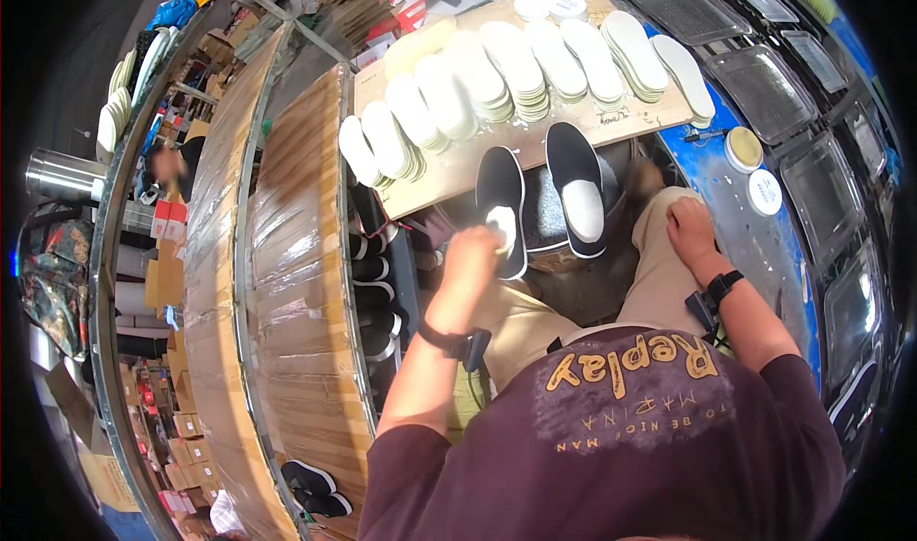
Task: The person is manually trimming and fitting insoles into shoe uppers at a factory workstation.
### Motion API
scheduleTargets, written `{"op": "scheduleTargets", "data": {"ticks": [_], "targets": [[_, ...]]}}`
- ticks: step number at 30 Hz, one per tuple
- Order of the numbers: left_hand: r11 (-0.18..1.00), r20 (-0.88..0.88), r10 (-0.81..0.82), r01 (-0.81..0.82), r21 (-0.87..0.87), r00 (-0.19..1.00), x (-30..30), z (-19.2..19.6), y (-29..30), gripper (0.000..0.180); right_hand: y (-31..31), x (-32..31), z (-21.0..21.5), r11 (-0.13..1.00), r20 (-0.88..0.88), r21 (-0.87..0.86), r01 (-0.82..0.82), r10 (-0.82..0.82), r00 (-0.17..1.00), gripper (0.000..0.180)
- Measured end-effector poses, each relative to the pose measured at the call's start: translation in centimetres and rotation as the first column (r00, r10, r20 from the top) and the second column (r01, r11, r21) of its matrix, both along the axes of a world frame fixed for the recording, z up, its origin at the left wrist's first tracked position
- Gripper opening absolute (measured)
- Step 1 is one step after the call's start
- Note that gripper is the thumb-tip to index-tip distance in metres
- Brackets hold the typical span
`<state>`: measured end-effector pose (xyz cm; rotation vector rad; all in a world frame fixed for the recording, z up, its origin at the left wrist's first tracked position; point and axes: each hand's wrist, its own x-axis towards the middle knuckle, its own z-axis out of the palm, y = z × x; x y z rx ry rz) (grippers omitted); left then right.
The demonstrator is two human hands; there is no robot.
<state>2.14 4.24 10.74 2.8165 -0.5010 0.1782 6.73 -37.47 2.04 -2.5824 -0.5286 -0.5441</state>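
Note:
Two black slip-on shoes with white soles lie side by side just past my knees. In the left shoe [501, 183], a white insole [503, 224] shows at the heel opening. My left hand [475, 254] is closed there, its fingers on that insole; the fingertips are partly hidden. The right shoe [573, 164] has a white insole [583, 209] lying in its heel, and no hand touches it. My right hand [690, 228] rests on my right knee with its fingers curled in and nothing seen in them. Beyond the shoes, stacks of white insoles [513, 63] line a wooden board [420, 195].
Right of the board, a blue table edge [702, 159] carries round tubs [743, 149] and a black marker [705, 135]. Clear plastic trays [764, 92] stand further right. Long tape-wrapped cardboard panels [296, 216] run along my left, with more black shoes [315, 488] at their near end.

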Motion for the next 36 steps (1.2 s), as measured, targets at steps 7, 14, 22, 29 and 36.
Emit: {"op": "scheduleTargets", "data": {"ticks": [7,14,22,29,36], "targets": [[0.986,-0.136,-0.106,0.121,0.111,0.985,3.6,-4.5,0.7,0.011,0.4,0.1,0.3,1.0,0.011,-0.017,-0.011,0.011,1.0,0.012],[0.953,-0.841,0.097,-0.294,-0.076,0.532,7.4,-2.6,-0.6,0.05,0.2,0.2,-0.2,1.0,0.01,-0.002,0.007,-0.007,1.0,0.011],[0.843,-0.734,0.185,-0.49,-0.223,0.653,7.9,-2.9,-9.1,0.081,0.4,0.2,0.2,1.0,0.009,-0.006,0.014,-0.014,1.0,0.011],[0.828,-0.404,0.304,-0.449,-0.336,0.863,7.4,-6.2,-9.7,0.024,1.3,0.6,0.3,1.0,-0.001,0.014,-0.016,0.016,1.0,0.011],[0.626,-0.304,0.412,-0.509,-0.59,0.859,-2.0,-2.8,-1.8,0.033,0.3,0.4,-0.4,0.998,-0.051,0.055,-0.01,0.013,0.999,0.009]]}}
